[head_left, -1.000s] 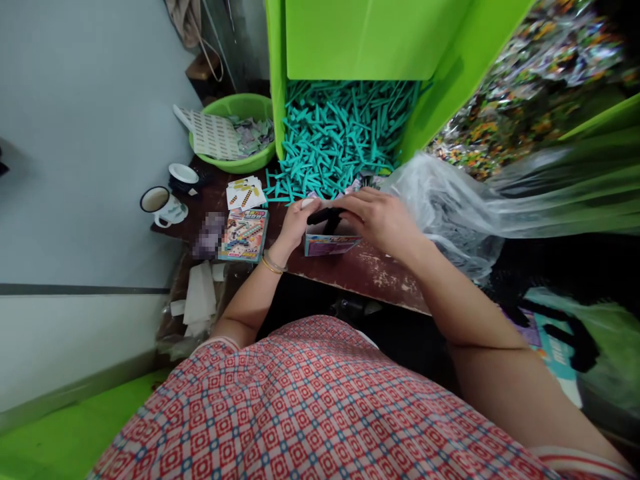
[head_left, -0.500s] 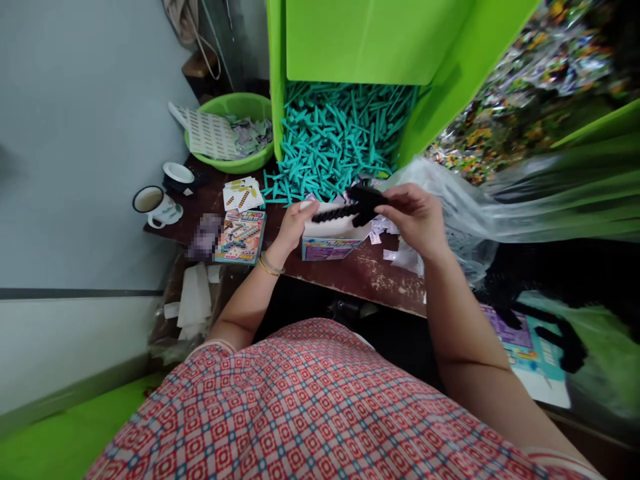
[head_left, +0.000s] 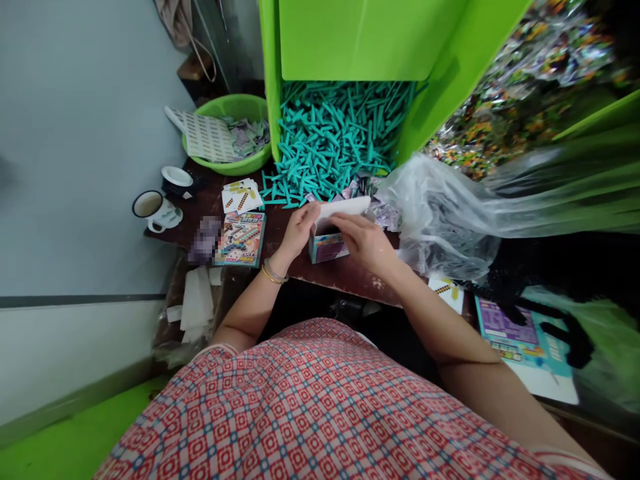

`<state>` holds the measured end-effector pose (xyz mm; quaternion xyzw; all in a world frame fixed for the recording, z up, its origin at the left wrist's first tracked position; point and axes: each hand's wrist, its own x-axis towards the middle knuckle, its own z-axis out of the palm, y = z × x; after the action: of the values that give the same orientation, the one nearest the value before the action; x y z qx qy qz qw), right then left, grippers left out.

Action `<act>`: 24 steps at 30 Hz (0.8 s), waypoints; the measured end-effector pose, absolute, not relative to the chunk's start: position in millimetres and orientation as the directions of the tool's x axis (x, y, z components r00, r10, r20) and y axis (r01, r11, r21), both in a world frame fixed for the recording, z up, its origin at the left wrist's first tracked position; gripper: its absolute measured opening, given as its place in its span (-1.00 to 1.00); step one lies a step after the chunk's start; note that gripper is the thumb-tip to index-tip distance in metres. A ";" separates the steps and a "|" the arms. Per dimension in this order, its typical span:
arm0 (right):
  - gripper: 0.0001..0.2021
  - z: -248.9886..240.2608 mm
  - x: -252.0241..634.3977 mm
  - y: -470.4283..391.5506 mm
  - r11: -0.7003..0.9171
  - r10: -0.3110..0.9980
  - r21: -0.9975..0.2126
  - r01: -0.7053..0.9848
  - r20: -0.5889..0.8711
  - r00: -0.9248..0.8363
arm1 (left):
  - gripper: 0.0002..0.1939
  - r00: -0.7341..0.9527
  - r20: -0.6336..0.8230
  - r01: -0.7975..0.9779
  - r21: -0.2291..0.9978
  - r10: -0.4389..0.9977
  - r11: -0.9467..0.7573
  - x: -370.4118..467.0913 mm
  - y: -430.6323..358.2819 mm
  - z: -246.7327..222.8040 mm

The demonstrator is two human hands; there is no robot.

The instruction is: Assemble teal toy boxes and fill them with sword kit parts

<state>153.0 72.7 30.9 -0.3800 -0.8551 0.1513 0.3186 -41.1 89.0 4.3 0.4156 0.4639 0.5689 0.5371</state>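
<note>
An open printed box with a white raised flap stands at the front edge of the dark table. Fingers of my left hand grip the box's left side. My right hand is over the box opening, its fingers reaching inside; their tips are hidden, and so is whatever they touch. Left of the box lies a closed printed box, with picture cards just behind it. Many turquoise plastic pieces spill from a green bin behind my hands.
At the left stand an enamel mug and a green basin with paper pieces. Clear plastic drapes over the right side. Flat printed cardboard and black pieces lie at lower right.
My right hand has moved left and down to the box opening. The black pieces it held above the box are out of sight. The box's white flap now stands up.
</note>
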 end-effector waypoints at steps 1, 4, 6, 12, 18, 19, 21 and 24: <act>-0.64 26.2 157.4 73.7 0.629 0.775 -0.554 0.545 0.496 -0.390 | -0.50 -0.088 -0.030 -0.228 0.974 0.996 0.009 -42.2 81.8 -1.3; -0.61 5.0 164.9 81.1 0.462 0.846 -0.760 0.456 0.532 0.029 | -0.52 -0.143 -0.070 -0.247 0.968 0.987 0.033 -37.1 62.1 -19.8; -0.42 -14.8 163.9 88.1 0.324 0.921 -0.912 0.253 0.365 0.136 | -0.53 -0.176 -0.090 -0.264 0.964 0.980 0.041 -29.9 56.4 -28.1; -0.49 -40.2 173.1 98.7 0.085 0.995 -0.996 -0.013 0.086 -0.057 | -0.50 -0.126 0.005 -0.196 0.980 0.992 -0.030 -29.3 73.6 -19.4; -0.82 -7.5 183.1 92.5 0.446 0.894 -0.819 0.361 0.426 -0.138 | -0.50 -0.032 0.010 -0.132 0.991 0.999 -0.014 -30.8 41.1 -0.8; -0.80 -2.6 183.3 90.4 0.500 0.863 -0.758 0.419 0.477 -0.167 | -0.53 -0.040 0.008 -0.132 0.991 0.999 -0.013 -29.5 33.0 0.6; -0.70 5.6 184.6 86.8 0.580 0.813 -0.658 0.479 0.507 -0.288 | -0.58 -0.018 0.026 -0.126 0.992 0.999 -0.029 -29.8 23.4 2.3; -0.53 15.0 189.1 86.1 0.636 0.771 -0.559 0.532 0.490 -0.406 | -0.64 0.103 0.020 -0.101 0.995 0.994 -0.009 -39.8 31.3 2.0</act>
<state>189.1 86.1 15.0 -0.3959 -0.8231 0.1594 0.3745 -39.8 31.3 2.0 0.5033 0.4440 0.5014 0.5460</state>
